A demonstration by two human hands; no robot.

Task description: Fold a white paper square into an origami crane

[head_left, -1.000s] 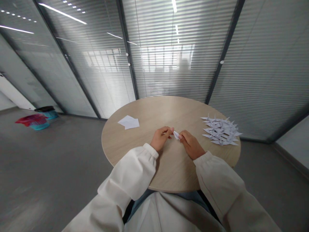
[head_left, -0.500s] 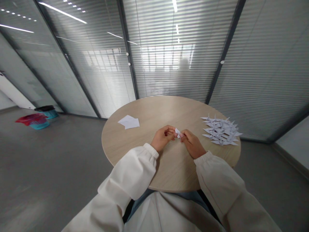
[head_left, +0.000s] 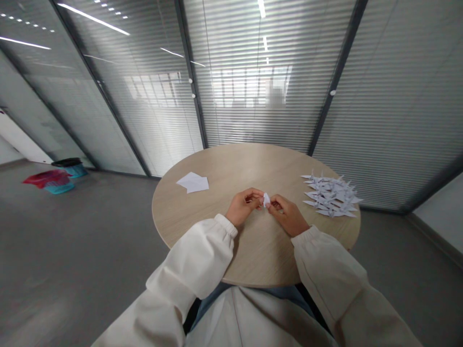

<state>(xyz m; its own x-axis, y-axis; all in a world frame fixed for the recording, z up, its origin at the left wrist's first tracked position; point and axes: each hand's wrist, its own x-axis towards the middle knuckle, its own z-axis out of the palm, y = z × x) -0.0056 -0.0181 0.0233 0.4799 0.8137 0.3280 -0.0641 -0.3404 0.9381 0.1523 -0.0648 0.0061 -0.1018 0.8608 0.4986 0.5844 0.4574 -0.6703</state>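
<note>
Between my two hands, above the middle of the round table (head_left: 249,164), is a small piece of folded white paper (head_left: 266,199). My left hand (head_left: 244,205) pinches it from the left with thumb and fingertips. From the right, my right hand (head_left: 288,213) closes thumb and forefinger on its edge. The finer folds are too small to make out. Off to the right lies a cluster of folded paper cranes (head_left: 333,195), pointed and set close together in rows. White paper sheets (head_left: 193,182) lie flat and overlapping on the left of the table.
A glass partition with blinds (head_left: 253,115) stands just behind the table. On the floor at left are two blue bins, one with a red liner (head_left: 50,180) and one with a black liner (head_left: 70,166).
The folded paper has turned a little between my fingers and now looks narrower and more upright. My right fingers have shifted on it slightly; the cranes and sheets stay put.
</note>
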